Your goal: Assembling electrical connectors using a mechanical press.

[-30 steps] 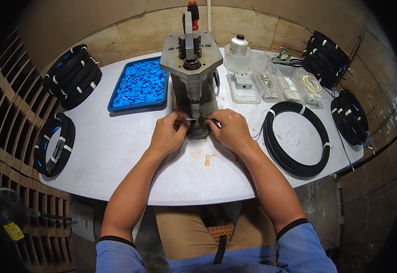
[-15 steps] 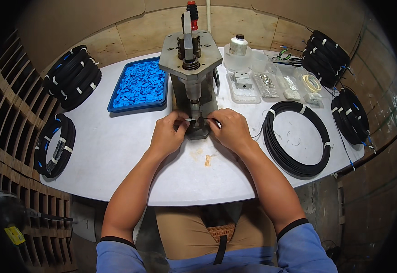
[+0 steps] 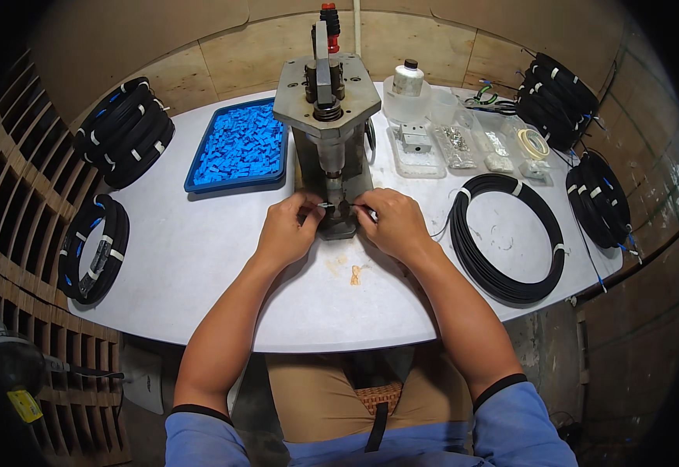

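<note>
A grey metal bench press [image 3: 328,117] stands upright at the middle of the table, its ram pointing down at a small block low on its base. At the left of that block, my left hand [image 3: 287,229] pinches a small silvery metal piece [image 3: 325,205] between thumb and fingers. My right hand [image 3: 394,224] is closed at the block's right side on the end of a thin dark cable [image 3: 439,233], which seems to trail toward a black cable coil [image 3: 476,261] lying on the table. What sits inside the block is too small to make out.
Behind my left hand sits a dark blue tray [image 3: 192,185] heaped with small blue parts. Black coils [image 3: 126,144] stand at both table ends. At the back right are a white bottle [image 3: 408,78], a metal block [image 3: 415,138] and shallow plastic boxes [image 3: 458,148] of small parts.
</note>
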Demonstrator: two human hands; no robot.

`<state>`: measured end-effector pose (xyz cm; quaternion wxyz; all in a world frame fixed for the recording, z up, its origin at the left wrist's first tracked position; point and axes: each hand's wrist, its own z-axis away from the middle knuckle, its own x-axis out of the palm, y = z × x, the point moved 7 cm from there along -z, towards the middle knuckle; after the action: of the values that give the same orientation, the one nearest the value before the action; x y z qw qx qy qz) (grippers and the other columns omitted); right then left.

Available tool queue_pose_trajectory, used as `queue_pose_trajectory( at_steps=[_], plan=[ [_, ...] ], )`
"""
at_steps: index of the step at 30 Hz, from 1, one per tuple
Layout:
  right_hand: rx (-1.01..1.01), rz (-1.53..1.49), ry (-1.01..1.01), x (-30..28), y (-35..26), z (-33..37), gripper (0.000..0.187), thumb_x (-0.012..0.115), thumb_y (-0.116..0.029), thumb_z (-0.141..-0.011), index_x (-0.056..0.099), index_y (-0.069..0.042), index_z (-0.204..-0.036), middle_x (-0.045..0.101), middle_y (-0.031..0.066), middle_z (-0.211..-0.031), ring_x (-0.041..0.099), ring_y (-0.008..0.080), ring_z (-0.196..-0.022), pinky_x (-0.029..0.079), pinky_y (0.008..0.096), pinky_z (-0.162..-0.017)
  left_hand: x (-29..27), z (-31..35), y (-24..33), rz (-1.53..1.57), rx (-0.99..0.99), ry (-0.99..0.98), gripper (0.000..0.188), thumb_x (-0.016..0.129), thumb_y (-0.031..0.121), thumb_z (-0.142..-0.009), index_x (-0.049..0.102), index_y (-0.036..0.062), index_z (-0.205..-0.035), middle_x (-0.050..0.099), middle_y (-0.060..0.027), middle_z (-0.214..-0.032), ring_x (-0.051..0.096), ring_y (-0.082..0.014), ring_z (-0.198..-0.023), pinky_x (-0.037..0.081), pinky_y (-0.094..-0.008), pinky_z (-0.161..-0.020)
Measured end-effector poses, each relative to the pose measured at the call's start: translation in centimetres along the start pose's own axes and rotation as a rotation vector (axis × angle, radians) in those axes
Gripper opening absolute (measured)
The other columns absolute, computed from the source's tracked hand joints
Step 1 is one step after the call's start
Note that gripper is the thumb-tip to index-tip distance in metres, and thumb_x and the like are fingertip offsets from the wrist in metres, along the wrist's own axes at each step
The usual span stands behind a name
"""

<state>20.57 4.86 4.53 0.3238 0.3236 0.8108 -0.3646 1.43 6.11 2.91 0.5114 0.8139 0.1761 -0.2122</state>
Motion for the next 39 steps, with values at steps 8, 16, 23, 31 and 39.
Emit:
queue_pose_trajectory(
  at_steps=[8,16,23,31,39],
  plan=[
    [0.004,-0.023,-0.008,0.10,0.02,0.13,0.011,0.070,-0.018,-0.089,0.073,-0.008,-0.093,0.072,0.0119,-0.088,0.070,0.0336,-0.086,0.057,0.0457,-0.076,-0.02,0.09,-0.28,-0.010,0.006,0.007,0.020,0.069,0.011,-0.093,0.072,-0.0032,-0.106,0.076,-0.0199,-0.091,0.075,-0.0283,-0.080,0.059,-0.0365,-0.075],
    [-0.017,-0.029,0.017,-0.07,-0.06,-0.01,0.012,0.072,-0.016,-0.088,0.072,-0.006,-0.094,0.072,0.0144,-0.088,0.070,0.0351,-0.082,0.056,0.0437,-0.074,0.02,-0.02,-0.47,-0.020,-0.006,-0.008,0.020,0.072,0.011,-0.093,0.070,-0.0028,-0.106,0.075,-0.0150,-0.089,0.074,-0.0213,-0.082,0.056,-0.0335,-0.076],
    [0.001,-0.047,0.001,-0.05,0.05,0.13,0.011,0.071,-0.016,-0.089,0.072,-0.006,-0.095,0.072,0.0143,-0.089,0.070,0.0359,-0.081,0.056,0.0442,-0.074,0.16,-0.02,-0.90,-0.031,0.007,-0.001,0.019,0.072,0.011,-0.092,0.071,-0.0029,-0.105,0.075,-0.0148,-0.089,0.074,-0.0211,-0.082,0.056,-0.0333,-0.075],
    [0.062,-0.079,-0.033,0.04,0.25,0.10,0.015,0.068,-0.021,-0.092,0.073,-0.008,-0.095,0.072,0.0124,-0.091,0.070,0.0347,-0.088,0.057,0.0456,-0.078,0.10,0.03,-0.48,-0.036,-0.001,-0.006,0.018,0.071,0.010,-0.093,0.071,-0.0023,-0.106,0.075,-0.0159,-0.091,0.074,-0.0225,-0.084,0.056,-0.0348,-0.076],
    [0.090,-0.139,0.005,0.14,0.57,-0.05,0.017,0.067,-0.022,-0.092,0.073,-0.006,-0.093,0.071,0.0158,-0.088,0.070,0.0375,-0.085,0.056,0.0475,-0.077,0.04,-0.01,-0.08,-0.041,0.026,0.002,0.018,0.069,0.010,-0.093,0.072,-0.0031,-0.105,0.075,-0.0208,-0.093,0.075,-0.0302,-0.083,0.058,-0.0371,-0.077]
  ],
)
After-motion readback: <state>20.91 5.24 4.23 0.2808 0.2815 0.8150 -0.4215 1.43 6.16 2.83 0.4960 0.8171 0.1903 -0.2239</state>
